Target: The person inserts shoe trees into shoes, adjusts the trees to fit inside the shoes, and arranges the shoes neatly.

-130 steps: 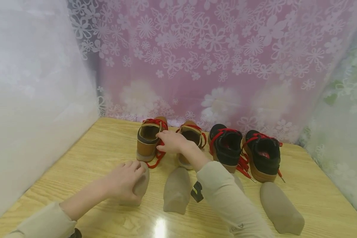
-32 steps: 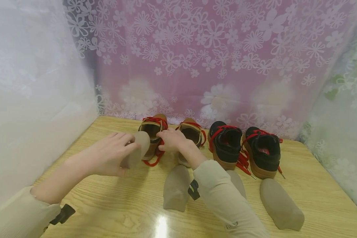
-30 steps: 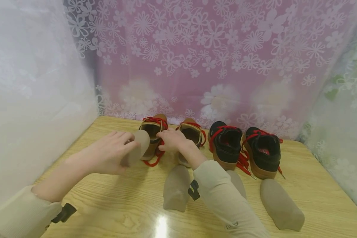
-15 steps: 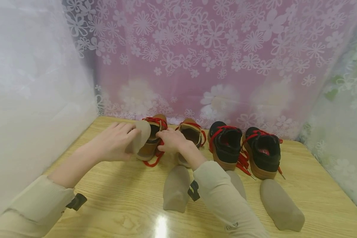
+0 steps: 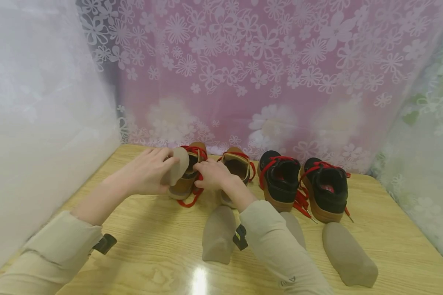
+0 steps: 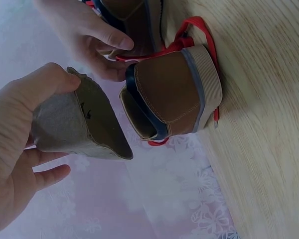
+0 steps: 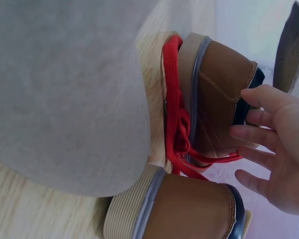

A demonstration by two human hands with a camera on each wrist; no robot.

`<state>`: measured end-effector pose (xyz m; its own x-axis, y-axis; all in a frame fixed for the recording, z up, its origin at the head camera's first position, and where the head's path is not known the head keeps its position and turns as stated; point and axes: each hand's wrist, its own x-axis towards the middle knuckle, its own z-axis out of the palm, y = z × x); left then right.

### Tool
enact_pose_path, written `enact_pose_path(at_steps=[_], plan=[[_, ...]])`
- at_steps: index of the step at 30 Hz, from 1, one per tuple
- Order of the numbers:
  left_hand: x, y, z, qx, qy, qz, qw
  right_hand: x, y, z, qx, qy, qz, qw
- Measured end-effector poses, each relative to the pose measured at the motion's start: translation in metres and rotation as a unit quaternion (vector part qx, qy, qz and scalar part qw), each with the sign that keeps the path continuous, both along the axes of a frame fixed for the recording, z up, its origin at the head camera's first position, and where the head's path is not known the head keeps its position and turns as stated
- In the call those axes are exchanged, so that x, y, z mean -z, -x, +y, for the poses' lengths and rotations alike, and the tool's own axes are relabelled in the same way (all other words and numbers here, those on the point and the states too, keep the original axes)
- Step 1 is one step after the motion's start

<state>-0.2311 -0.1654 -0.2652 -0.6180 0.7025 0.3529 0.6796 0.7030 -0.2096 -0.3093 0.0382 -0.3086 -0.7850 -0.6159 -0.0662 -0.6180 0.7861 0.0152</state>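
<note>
My left hand (image 5: 147, 170) grips a beige moulded-pulp shoe insert (image 5: 180, 164), tilted beside the opening of the leftmost tan shoe (image 6: 169, 94). In the left wrist view, the insert's hollow end faces the shoe, with a gap between. My right hand (image 5: 214, 175) rests by that shoe's right collar, its fingers (image 7: 246, 132) loosely extended against the side; whether they press the collar is hard to tell. Right of it stands a second tan shoe (image 5: 236, 166), partly covered by the right hand and forearm. Red laces (image 7: 174, 109) trail between the pair.
Two black shoes (image 5: 280, 182) with red laces stand right of the tan pair. In front lie more inserts: one at centre (image 5: 218, 235), one at right (image 5: 348, 254), another partly under the right sleeve. A floral curtain (image 5: 243, 82) hangs behind the wooden table (image 5: 162, 262).
My left hand has lifted the insert off the table and brought it forward to the leftmost shoe's opening, moving slightly right lately. My right hand has stayed at the shoe.
</note>
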Motion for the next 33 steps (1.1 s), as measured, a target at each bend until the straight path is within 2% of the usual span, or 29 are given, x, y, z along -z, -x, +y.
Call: enact_pose_path(at_steps=[14, 23, 33], plan=[[0.000, 0.001, 0.000, 0.005, 0.001, -0.001, 1.0000, -0.002, -0.002, -0.001, 0.004, -0.001, -0.008, 1.0000], [0.000, 0.005, 0.004, -0.016, 0.028, -0.001, 0.9995, 0.003, -0.008, -0.005, 0.009, -0.005, -0.001, 0.9999], [0.001, 0.009, 0.007, -0.005, 0.046, 0.050, 0.9977, 0.006, -0.010, -0.004, 0.013, -0.016, 0.013, 0.9997]])
